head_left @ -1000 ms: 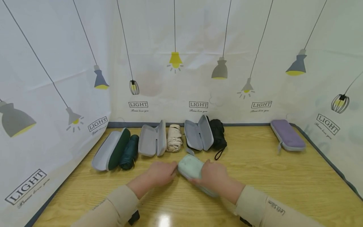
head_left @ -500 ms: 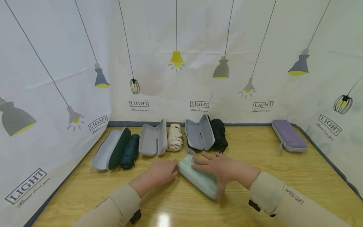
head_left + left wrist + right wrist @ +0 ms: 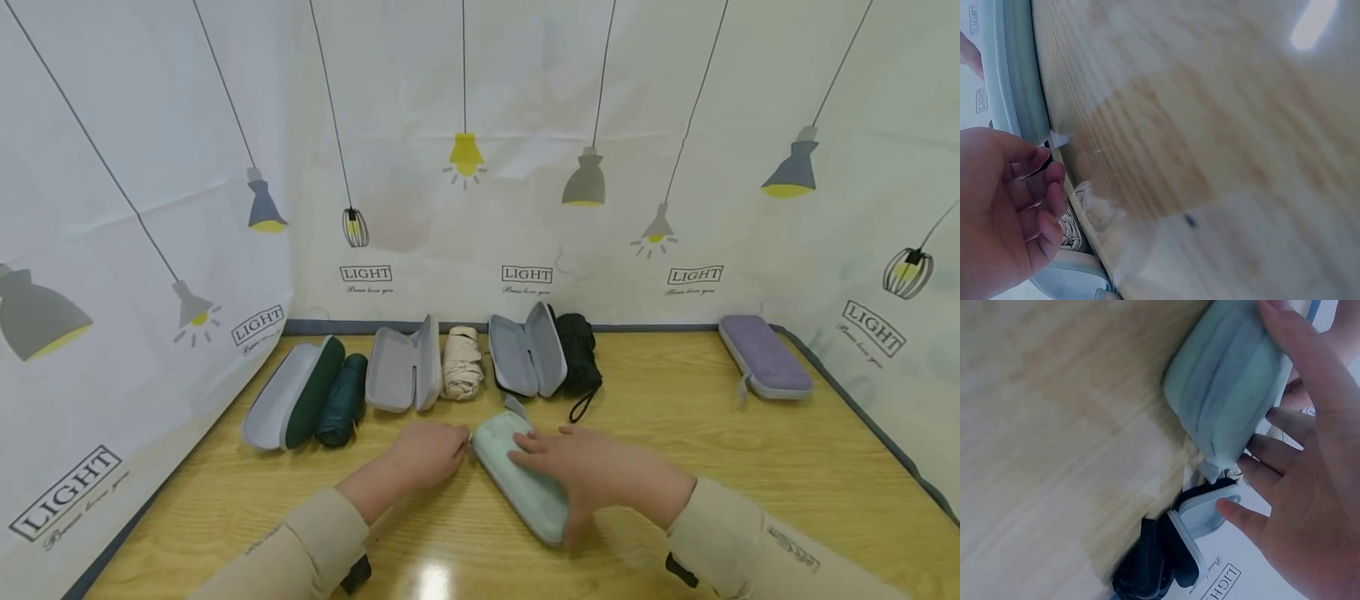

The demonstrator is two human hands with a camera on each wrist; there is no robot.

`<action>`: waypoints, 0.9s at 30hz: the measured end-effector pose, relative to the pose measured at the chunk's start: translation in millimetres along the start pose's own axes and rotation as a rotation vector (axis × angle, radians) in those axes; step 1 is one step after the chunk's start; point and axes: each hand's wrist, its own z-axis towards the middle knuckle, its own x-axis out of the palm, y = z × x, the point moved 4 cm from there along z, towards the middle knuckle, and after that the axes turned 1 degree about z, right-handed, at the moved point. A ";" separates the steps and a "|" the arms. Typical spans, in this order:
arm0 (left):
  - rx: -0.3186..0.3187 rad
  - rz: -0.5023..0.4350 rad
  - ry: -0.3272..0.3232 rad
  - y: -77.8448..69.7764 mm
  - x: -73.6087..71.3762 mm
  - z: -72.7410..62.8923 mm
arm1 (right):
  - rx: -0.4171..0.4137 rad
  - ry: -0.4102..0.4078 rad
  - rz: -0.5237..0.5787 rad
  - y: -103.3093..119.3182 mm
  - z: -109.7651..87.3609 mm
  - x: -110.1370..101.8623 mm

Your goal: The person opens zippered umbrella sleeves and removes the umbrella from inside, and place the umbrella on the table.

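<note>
A closed mint-green zip case (image 3: 517,479) lies slanted on the table in front of me, a grey strap (image 3: 514,406) at its far end. My left hand (image 3: 422,454) is at the case's far left corner, thumb and fingertips pinched together at its zipper pull; the pull itself is mostly hidden. In the left wrist view those fingers (image 3: 1041,165) are curled beside the case's edge. Spread fingers of my right hand (image 3: 596,471) rest on the case's top and right side, the thumb toward its near end. The right wrist view shows the case's zipped side (image 3: 1216,381).
Along the back stand an open green case (image 3: 311,400), a rolled teal umbrella (image 3: 342,404), an open light-grey case (image 3: 393,375), a beige folded umbrella (image 3: 462,367), an open black case (image 3: 517,354) and a black umbrella (image 3: 577,354). A purple case (image 3: 765,358) lies far right.
My right hand has loosened its grip on the case, spread its fingers and shifted right and nearer. The case's near end has swung toward me. My left hand has stayed at the corner.
</note>
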 end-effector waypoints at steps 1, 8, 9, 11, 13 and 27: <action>-0.001 0.004 0.002 -0.3 0.0 0.3 | -0.009 -0.012 0.008 0.8 -1.2 1.0; 0.015 0.020 -0.026 -2.0 -0.1 3.7 | -0.003 0.011 0.068 3.2 -9.4 2.7; 0.017 0.018 -0.034 -2.4 -0.5 3.9 | 0.009 0.023 0.074 4.1 -10.2 2.3; 0.015 0.018 -0.042 -3.6 -1.5 4.2 | 0.034 0.043 0.059 6.7 -11.1 1.6; 0.018 0.021 -0.058 -6.1 -3.2 4.3 | 0.058 0.045 0.006 9.9 -10.8 0.5; 0.069 0.062 -0.108 -22.7 -8.9 8.4 | 0.218 -0.022 -0.111 23.3 -2.7 -3.3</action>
